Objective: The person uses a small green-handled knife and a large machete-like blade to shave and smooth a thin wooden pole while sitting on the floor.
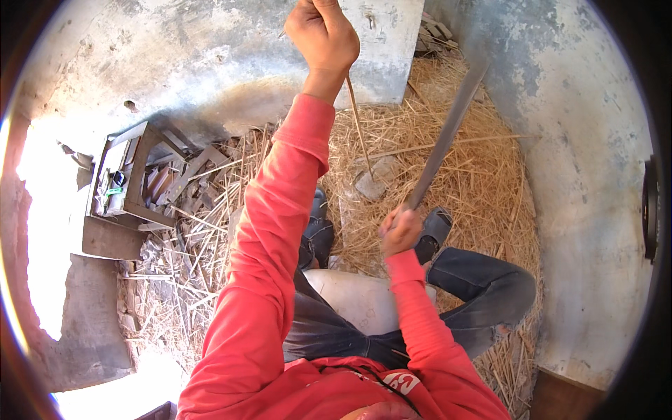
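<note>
Trimming or shaving a thin stick seems to be the step in hand. Your left hand is a closed fist, apparently clamped on the stick's upper end, though the hold is partly hidden; the stick slants down at the far middle, its lower end seeming to rest on a flat stone. Your right hand is wrapped round the near end of a long blade, which points far right, apart from the stick. The next move probably calls for a steady left fist and a stroke clear of your legs. Count one stick in that fist, one blade, one stone, two dark shoes, one pale rounded block between your legs and one wooden stand at left; the straw is too tangled to count.
</note>
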